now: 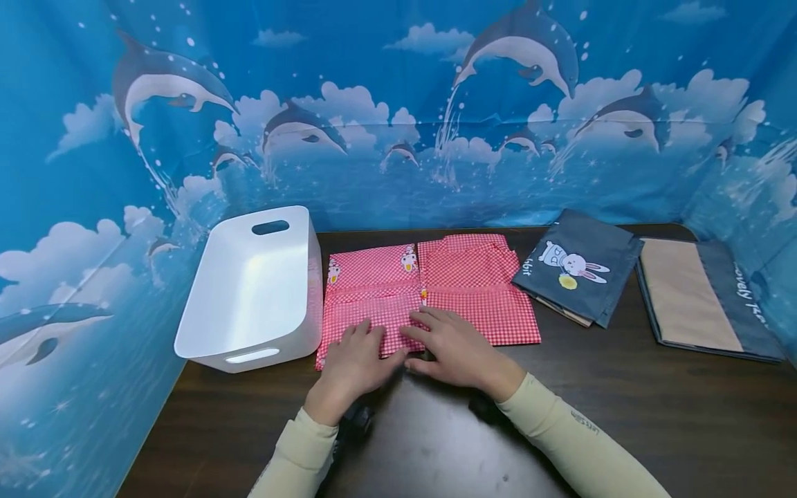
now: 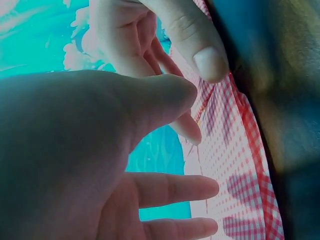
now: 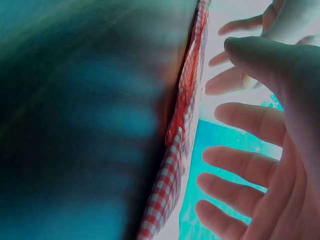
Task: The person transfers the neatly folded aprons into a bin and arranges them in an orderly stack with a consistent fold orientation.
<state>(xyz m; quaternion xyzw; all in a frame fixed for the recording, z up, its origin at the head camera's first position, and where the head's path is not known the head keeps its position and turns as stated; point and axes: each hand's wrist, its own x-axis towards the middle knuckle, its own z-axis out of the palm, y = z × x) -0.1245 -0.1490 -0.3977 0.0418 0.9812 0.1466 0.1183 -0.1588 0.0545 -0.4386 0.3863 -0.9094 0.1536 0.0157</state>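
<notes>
A red-and-white checked cloth [image 1: 479, 315] with small bunny prints is spread in front of me, its left part folded in layers. My left hand [image 1: 356, 365] is over the front edge of that left part, its fingers spread and nearly straight. Close beside it is my right hand [image 1: 461, 351], fingers extended over the cloth's middle. The two thumbs almost meet at the near edge. In the left wrist view, the fingers [image 2: 175, 190] are straight beside the checked fabric [image 2: 235, 165]. Fingers [image 3: 240, 162] also show spread apart in the right wrist view. Neither hand grips the cloth.
A white plastic bin [image 1: 249, 283] with handle slots stands left of the cloth. To the right lie a folded dark cloth with a rabbit print [image 1: 575, 266] and a folded beige-and-dark cloth [image 1: 691, 294]. A dolphin-print curtain [image 1: 373, 187] hangs behind the dark wooden table [image 1: 623, 394].
</notes>
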